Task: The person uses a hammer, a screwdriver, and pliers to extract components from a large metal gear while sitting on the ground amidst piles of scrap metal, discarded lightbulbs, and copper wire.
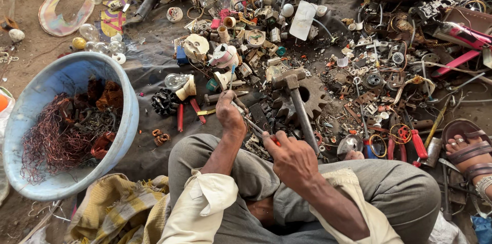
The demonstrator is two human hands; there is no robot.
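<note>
I sit cross-legged on the ground in grey trousers in front of a heap of scrap. My left hand [229,115] is closed around a small metal part just above my knee. My right hand [291,157] grips a thin metal tool [258,130] with a bit of red at the handle, and its tip reaches to the part in my left hand. What the part is stays hidden by my fingers. A hammer [297,103] with a grey handle lies right beside my right hand, its head resting by a rusty gear [315,95].
A blue tub [129,101] of tangled copper wire stands at the left. Light bulbs [97,44], plastic fittings and metal scrap cover the dark sheet ahead. Red-handled pliers [417,144] lie at the right, near another person's sandalled foot [467,147]. A yellow checked cloth [118,208] lies by my left knee.
</note>
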